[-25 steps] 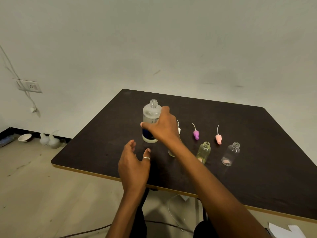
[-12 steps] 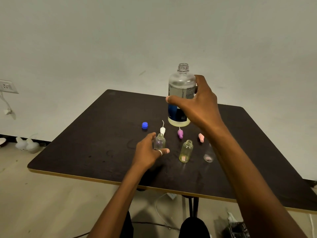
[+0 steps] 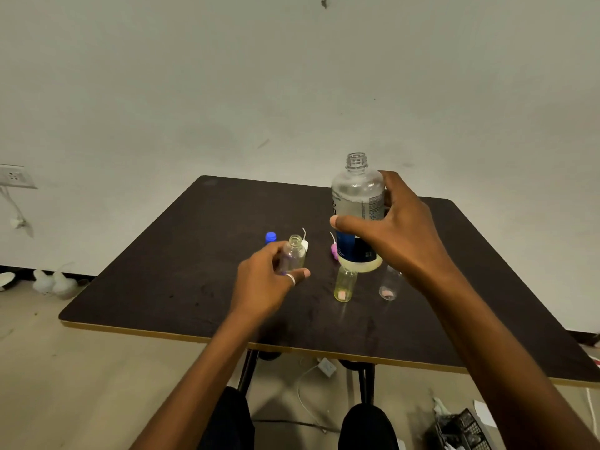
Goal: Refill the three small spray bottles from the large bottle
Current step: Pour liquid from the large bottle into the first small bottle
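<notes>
My right hand (image 3: 399, 235) grips the uncapped large bottle (image 3: 357, 203) upright above the counter (image 3: 181, 254); my left hand (image 3: 266, 280) curls round the leftmost small bottle (image 3: 293, 254); pouring not yet begun, I reckon; next, tip carefully onto that narrow neck.

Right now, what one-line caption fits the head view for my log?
Right hand holds the uncapped large bottle upright while left hand grips one small open bottle; yellowish bottle and clear bottle stand nearby.

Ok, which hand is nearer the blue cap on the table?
Left. The left hand grips a small bottle just beside the blue cap; the right hand holds the large bottle up, farther to the cap's right.
</notes>
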